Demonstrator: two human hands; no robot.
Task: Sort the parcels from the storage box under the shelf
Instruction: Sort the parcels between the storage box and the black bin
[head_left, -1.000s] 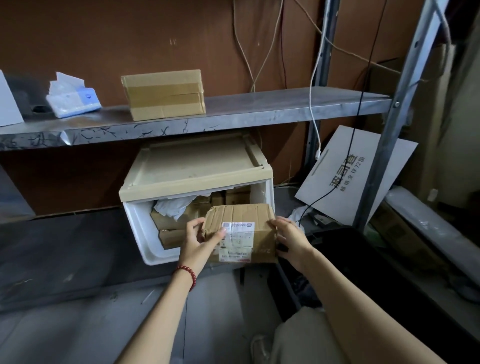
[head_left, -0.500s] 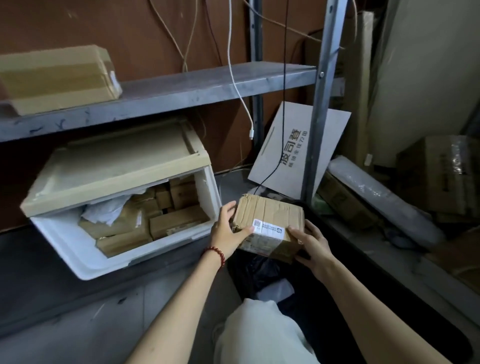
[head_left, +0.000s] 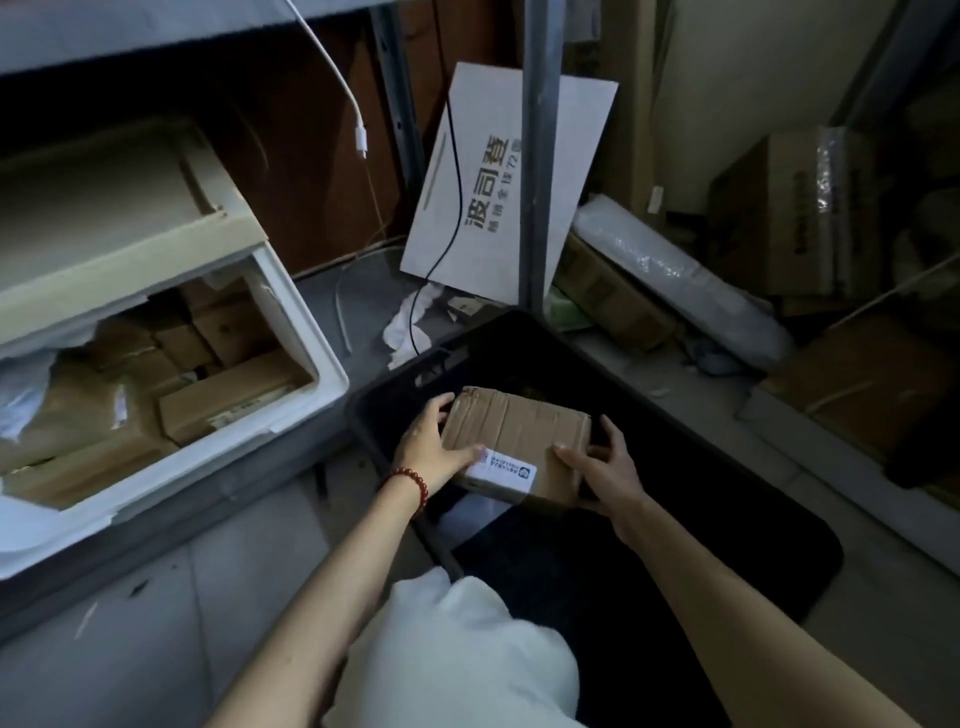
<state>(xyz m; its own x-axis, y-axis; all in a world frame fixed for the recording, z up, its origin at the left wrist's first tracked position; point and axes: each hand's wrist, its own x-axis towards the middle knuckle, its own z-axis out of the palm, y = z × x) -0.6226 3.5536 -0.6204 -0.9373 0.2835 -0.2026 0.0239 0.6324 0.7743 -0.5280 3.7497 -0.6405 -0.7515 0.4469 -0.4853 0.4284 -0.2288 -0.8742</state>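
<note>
A brown cardboard parcel (head_left: 519, 441) with a white label sits between both hands over the black bin (head_left: 675, 467). My left hand (head_left: 434, 444), with a red bead bracelet at the wrist, grips the parcel's left end. My right hand (head_left: 597, 467) grips its right end, thumb on top. The white storage box (head_left: 291, 332) stands open at the left under the shelf, its beige lid raised, with several cardboard parcels (head_left: 228, 395) inside.
A grey shelf post (head_left: 540, 156) rises behind the bin. A white printed board (head_left: 493, 182) leans against the wall, with a white cable (head_left: 358, 135) and a black cable hanging nearby. Cartons (head_left: 789, 208) and a bubble-wrapped roll (head_left: 680, 270) crowd the right. My knee (head_left: 457, 649) is below.
Both hands carried the parcel out of the white storage box and to the right, and lowered it over the black bin. The view swung right and down.
</note>
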